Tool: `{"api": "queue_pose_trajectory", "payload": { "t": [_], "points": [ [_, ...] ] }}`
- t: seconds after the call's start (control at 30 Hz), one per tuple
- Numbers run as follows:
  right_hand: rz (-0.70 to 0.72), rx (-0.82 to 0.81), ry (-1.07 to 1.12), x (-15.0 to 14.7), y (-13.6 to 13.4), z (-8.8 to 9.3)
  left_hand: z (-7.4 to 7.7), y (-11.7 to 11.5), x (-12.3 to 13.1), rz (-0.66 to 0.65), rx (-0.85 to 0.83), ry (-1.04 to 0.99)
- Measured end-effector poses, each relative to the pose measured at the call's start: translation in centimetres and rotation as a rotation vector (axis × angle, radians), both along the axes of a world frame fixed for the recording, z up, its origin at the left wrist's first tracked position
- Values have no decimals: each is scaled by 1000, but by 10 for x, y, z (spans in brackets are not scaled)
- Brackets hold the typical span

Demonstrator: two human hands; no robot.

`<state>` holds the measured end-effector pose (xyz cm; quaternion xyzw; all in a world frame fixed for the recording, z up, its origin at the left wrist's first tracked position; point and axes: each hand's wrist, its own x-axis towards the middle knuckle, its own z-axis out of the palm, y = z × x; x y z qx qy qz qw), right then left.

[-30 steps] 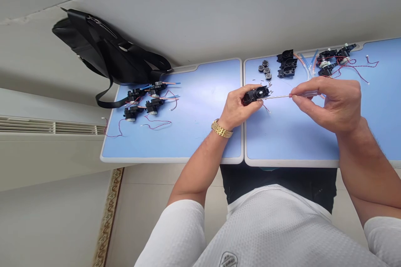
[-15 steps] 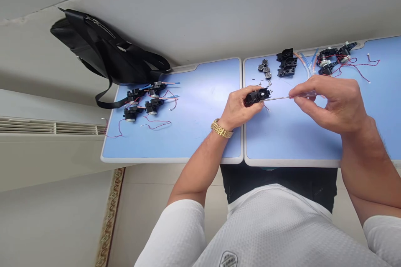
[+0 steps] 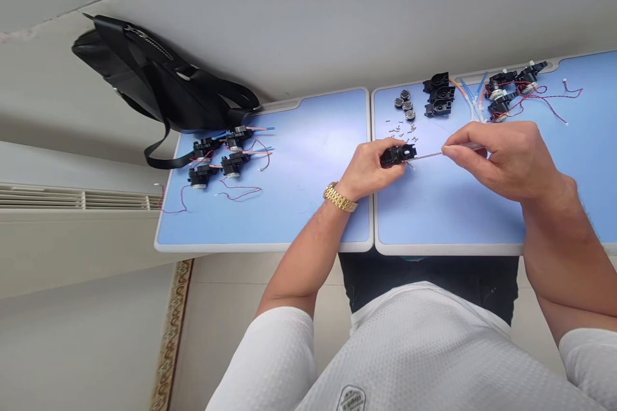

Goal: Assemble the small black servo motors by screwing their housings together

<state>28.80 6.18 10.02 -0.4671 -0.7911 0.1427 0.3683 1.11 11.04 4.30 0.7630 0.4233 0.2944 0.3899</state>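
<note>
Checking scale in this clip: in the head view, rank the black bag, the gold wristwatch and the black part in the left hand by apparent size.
1. Black bag
2. Gold wristwatch and black plastic part: these look alike in size, so I won't rank them.

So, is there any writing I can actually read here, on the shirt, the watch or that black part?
Shirt badge: lettering too small and cut off to read.
Watch: only the gold band shows, no text.
Black part: no legible marks.
Nothing else readable.
</note>
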Motion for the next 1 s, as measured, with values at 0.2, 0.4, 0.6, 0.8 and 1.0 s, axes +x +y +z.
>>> {"api": "queue_pose_trajectory", "payload": {
  "t": [0.2, 0.4, 0.6, 0.8, 1.0],
  "points": [
    [72, -84, 91, -4, -4, 4, 0, 0, 0, 4, -11, 31],
    [5, -6, 74, 1, 2, -4, 1, -1, 0, -2, 5, 28],
    [-4, 6, 36, 1, 3, -6, 2, 0, -1, 0, -4, 25],
    [56, -45, 107, -6, -1, -1, 0, 0, 0, -2, -3, 22],
    [-45, 46, 23, 1, 4, -8, 2, 0, 0, -10, -11, 22]
  ]
}}
